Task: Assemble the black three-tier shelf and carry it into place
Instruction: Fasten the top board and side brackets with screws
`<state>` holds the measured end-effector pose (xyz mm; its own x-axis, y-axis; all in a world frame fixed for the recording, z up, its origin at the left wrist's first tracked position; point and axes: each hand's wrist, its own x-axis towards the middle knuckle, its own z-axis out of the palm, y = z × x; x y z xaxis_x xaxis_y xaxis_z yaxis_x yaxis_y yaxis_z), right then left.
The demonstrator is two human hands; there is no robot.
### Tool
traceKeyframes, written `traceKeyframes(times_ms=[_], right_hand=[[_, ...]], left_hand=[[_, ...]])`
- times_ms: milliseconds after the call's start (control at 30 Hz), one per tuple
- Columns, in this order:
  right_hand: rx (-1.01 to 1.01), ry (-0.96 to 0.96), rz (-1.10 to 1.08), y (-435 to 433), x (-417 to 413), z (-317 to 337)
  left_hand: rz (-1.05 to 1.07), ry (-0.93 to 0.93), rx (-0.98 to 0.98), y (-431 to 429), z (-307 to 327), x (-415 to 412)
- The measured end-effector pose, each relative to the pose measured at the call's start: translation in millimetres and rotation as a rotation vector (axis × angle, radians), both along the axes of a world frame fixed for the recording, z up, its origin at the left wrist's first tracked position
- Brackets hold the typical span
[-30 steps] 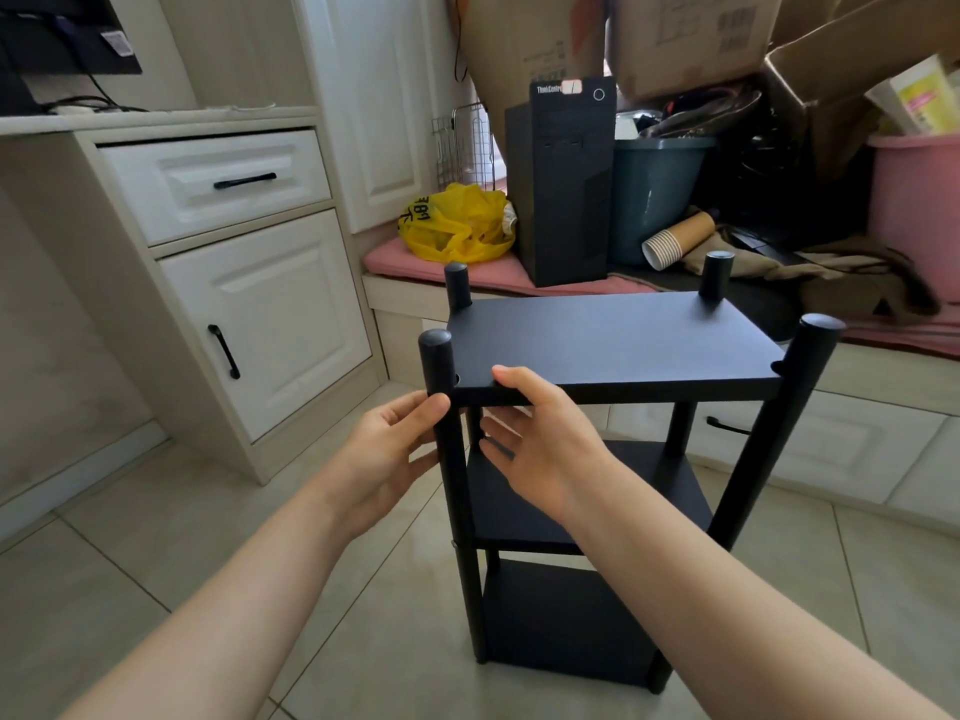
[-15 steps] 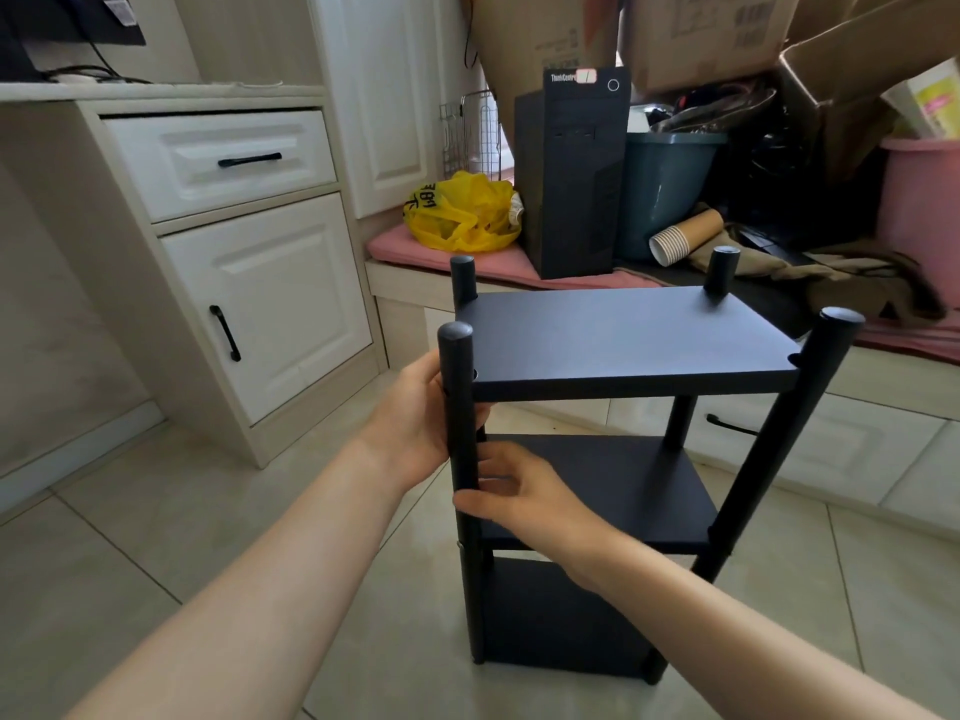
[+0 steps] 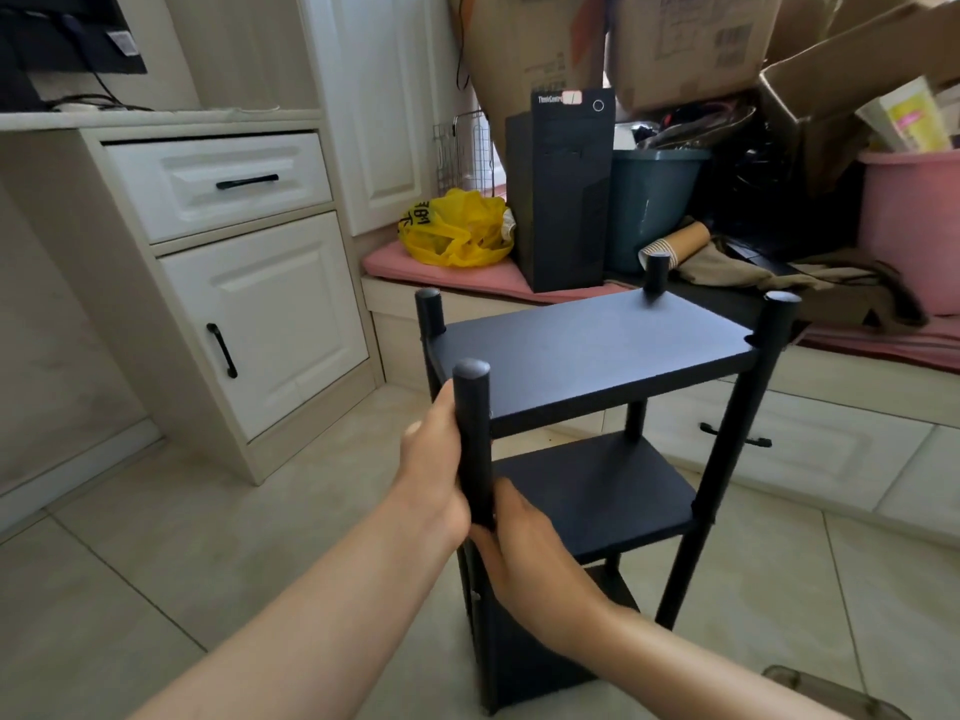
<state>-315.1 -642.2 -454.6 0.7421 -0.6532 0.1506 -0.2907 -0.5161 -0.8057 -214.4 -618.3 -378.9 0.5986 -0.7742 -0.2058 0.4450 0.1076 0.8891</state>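
Shifted down, right hand (image 3: 524, 548) joins left hand (image 3: 431, 470) gripping three-tier, four-post shelf (image 3: 597, 345).

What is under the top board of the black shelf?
The middle board sits beneath the top board, with the bottom board lower down. The right hand covers the middle board's near corner and part of the bottom board.
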Motion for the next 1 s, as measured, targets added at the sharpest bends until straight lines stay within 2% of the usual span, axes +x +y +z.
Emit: traceKeyframes(times_ms=[367, 700, 900, 1000], right_hand=[[-0.042, -0.045, -0.058, -20, -65, 3], [-0.060, -0.061, -0.133, -25, -137, 6], [-0.060, -0.073, -0.160, -23, -172, 10], [-0.051, -0.065, -0.205, -22, -193, 7]], left_hand=[[-0.378, -0.059, -0.138, -3, 0, -32], [-0.576, -0.059, -0.303, -18, -12, -78], [-0.636, -0.170, -0.349, -25, -22, -111], [-0.595, -0.300, -0.299, -28, -24, -131]])
